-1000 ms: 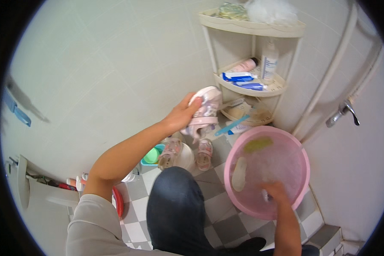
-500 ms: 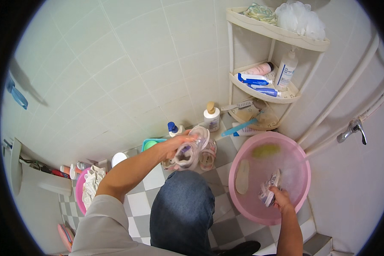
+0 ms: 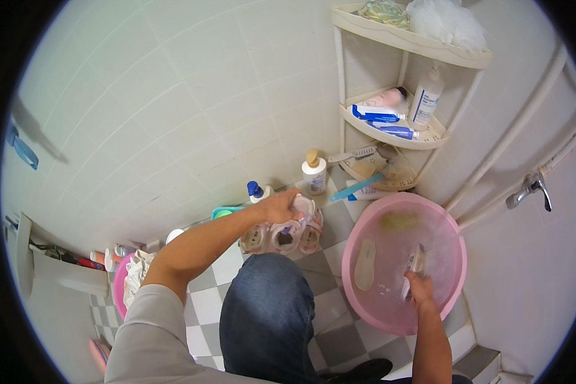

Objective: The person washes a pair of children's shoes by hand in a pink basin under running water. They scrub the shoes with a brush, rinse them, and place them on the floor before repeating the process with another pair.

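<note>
My left hand (image 3: 283, 206) grips a pale pink-and-white shoe (image 3: 285, 237), its opening turned toward me, just over the floor. On either side of it stand other light pink shoes, one on the left (image 3: 253, 239) and one on the right (image 3: 310, 237). Inside the pink basin (image 3: 350, 243), my right hand (image 3: 419, 287) is closed on another small shoe (image 3: 417, 259), tilted on its side in the cloudy water. A pale insole (image 3: 365, 264) lies at the basin's left, and something yellow-green (image 3: 400, 221) shows near its far rim.
Pump bottles (image 3: 314, 173) stand along the wall behind the shoes. A corner shelf (image 3: 416, 45) holds tubes and bottles, with a blue-handled brush (image 3: 355, 189) at its foot. A tap (image 3: 529, 191) juts from the right wall. At left, a bright pink basin (image 3: 119, 281) holds white cloth (image 3: 136, 275).
My left hand has lowered its shoe and set it between the other two. My right hand has turned its shoe in the water, so less of it shows.
</note>
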The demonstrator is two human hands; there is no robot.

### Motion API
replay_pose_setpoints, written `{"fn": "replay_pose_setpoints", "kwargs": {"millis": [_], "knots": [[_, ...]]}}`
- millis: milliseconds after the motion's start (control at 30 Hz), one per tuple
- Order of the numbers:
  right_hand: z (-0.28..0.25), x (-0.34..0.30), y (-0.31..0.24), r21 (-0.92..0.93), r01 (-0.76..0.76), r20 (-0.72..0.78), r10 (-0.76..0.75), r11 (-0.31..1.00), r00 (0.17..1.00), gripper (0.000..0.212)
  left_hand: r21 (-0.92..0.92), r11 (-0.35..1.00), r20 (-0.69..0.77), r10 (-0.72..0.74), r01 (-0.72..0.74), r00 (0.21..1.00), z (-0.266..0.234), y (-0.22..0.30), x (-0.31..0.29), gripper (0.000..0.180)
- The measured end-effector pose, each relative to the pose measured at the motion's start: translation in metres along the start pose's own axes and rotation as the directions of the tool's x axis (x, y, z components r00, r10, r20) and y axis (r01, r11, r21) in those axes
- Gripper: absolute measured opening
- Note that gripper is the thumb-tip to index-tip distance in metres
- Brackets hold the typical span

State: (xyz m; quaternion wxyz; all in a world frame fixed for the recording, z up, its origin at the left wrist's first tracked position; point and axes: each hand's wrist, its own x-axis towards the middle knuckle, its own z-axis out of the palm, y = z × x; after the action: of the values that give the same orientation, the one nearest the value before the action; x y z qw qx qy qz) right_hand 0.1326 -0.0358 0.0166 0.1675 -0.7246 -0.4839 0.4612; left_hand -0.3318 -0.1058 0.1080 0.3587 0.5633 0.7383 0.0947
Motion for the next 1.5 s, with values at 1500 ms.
{"fn": "replay_pose_setpoints", "kwargs": {"millis": [1500], "knots": [[-0.003, 0.013, -0.019, 0.824, -0.566, 0.565, -0.041, -0.009, 0.824, 0.046, 0.677, 0.640, 0.400, 0.095, -0.364, 0.912, -0.024, 0.055, -0.024, 0.077]]}}
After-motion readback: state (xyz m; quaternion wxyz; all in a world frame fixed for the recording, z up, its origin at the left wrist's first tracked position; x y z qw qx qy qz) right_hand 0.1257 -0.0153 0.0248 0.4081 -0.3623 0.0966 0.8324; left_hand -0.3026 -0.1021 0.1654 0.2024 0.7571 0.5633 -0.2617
